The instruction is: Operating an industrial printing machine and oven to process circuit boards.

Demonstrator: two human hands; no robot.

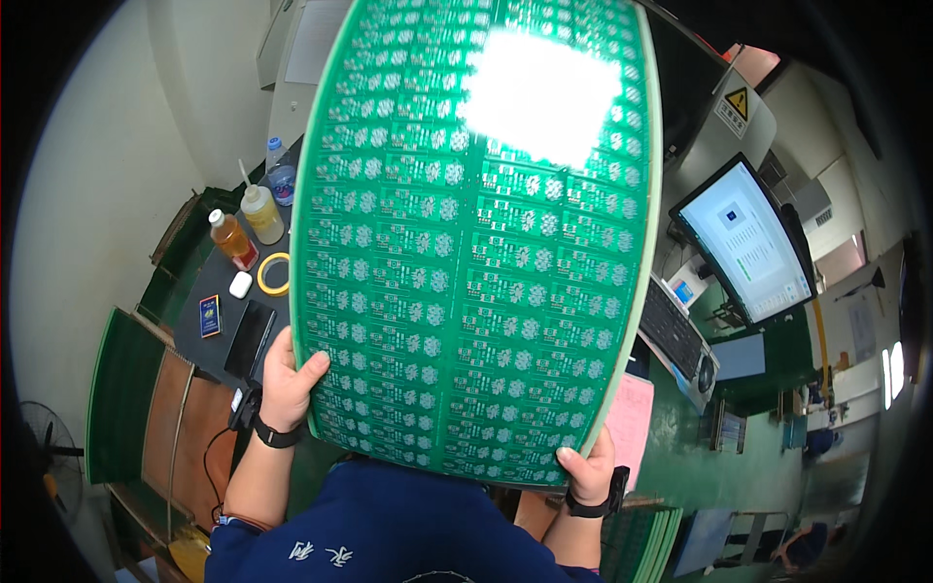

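Note:
A large green printed circuit board panel (457, 291), covered in rows of repeated small circuit patterns, fills the middle of the head view. My left hand (290, 381) grips its lower left edge, thumb on the face and fingers behind. At the lower right corner my right hand (589, 468) pinches the edge the same way. The panel is held up in front of my chest, and a bright white glare (544, 97) hides part of its upper right face. Both hands' other fingers are mostly hidden behind it.
Left of the panel, a dark table holds bottles (260, 214), a yellow tape roll (274, 275), a white case (240, 284) and a small blue box (210, 316). On the right stand a monitor (746, 238), a keyboard (671, 321) and a mouse (707, 373). Green panels (641, 549) are stacked at lower right.

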